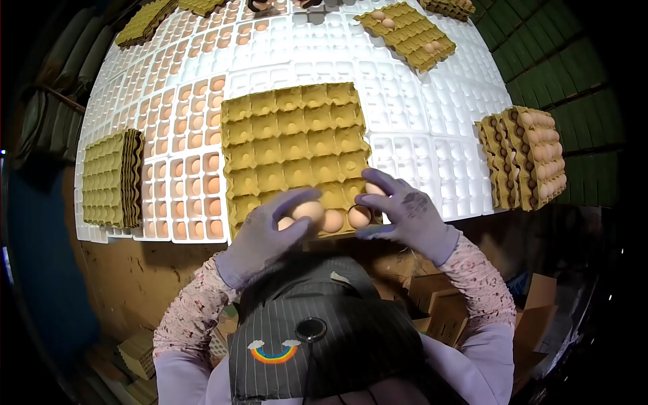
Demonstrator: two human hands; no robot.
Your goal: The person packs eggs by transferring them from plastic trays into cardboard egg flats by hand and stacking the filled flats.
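Both hands wear thin purple-grey gloves over the near edge of a yellow-brown egg tray (294, 145). My left hand (260, 233) closes thumb and fingers around a brown egg (308, 212), held above the tray's front row. Partly behind my left thumb shows another egg (286, 223). My right hand (412, 216), dark smudges on its back, grips an egg (373, 190) between its fingers at the tray's right edge. Beside its fingertips an egg (359, 216) sits in the front row, with a further egg (331, 221) to its left. The tray's other cups hold no eggs.
White egg cartons (398, 162) cover the table, and those on the left hold eggs (198, 121). Stacked pulp trays (108, 179) stand at left. Filled trays (540, 158) stand on edge at right. Another pulp tray (408, 34) holds several eggs. Cardboard boxes (449, 314) lie below the table.
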